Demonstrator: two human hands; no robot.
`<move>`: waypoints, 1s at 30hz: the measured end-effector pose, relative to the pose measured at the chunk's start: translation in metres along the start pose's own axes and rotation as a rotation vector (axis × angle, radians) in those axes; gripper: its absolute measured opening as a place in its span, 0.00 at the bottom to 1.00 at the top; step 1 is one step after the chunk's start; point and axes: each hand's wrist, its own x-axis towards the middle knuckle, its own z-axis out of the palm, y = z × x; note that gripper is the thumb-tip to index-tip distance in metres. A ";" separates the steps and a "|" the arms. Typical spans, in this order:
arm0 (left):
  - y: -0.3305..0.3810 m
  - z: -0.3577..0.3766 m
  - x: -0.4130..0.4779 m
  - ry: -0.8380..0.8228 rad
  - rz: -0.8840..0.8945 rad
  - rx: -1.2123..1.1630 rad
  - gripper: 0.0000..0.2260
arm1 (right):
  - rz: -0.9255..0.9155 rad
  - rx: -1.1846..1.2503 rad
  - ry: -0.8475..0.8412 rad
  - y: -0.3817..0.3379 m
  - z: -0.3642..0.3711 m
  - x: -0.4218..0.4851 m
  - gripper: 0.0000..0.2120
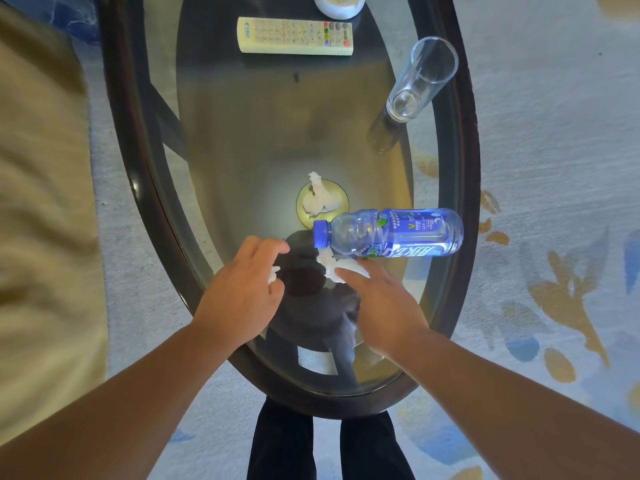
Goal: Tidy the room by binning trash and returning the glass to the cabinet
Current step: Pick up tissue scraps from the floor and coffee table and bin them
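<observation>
An empty blue-labelled plastic bottle (391, 233) lies on its side on the oval glass coffee table (242, 133). A crumpled white tissue (318, 197) sits just beyond its cap. Another tissue wad (334, 264) lies under the bottle's neck, and the fingertips of my right hand (381, 299) touch it. My left hand (242, 289) is curled around a small white tissue piece (273, 274). A clear drinking glass (420, 79) stands upright at the table's far right.
A cream remote control (296, 36) lies at the far end of the table beside a white round object (339, 5). A beige sofa (38, 202) runs along the left. Patterned carpet (554, 168) lies to the right. My legs stand at the near edge.
</observation>
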 end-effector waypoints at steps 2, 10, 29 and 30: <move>-0.001 0.001 0.002 -0.004 0.001 -0.002 0.17 | -0.010 -0.032 -0.012 0.002 0.003 0.002 0.31; -0.001 0.003 0.004 -0.005 0.021 -0.010 0.16 | 0.003 0.019 0.001 -0.002 0.003 0.004 0.22; 0.034 -0.017 -0.010 0.069 0.064 -0.016 0.16 | 0.013 0.362 0.199 -0.023 -0.052 -0.043 0.14; 0.036 -0.020 -0.012 0.075 0.067 -0.015 0.16 | 0.002 0.361 0.201 -0.023 -0.055 -0.046 0.15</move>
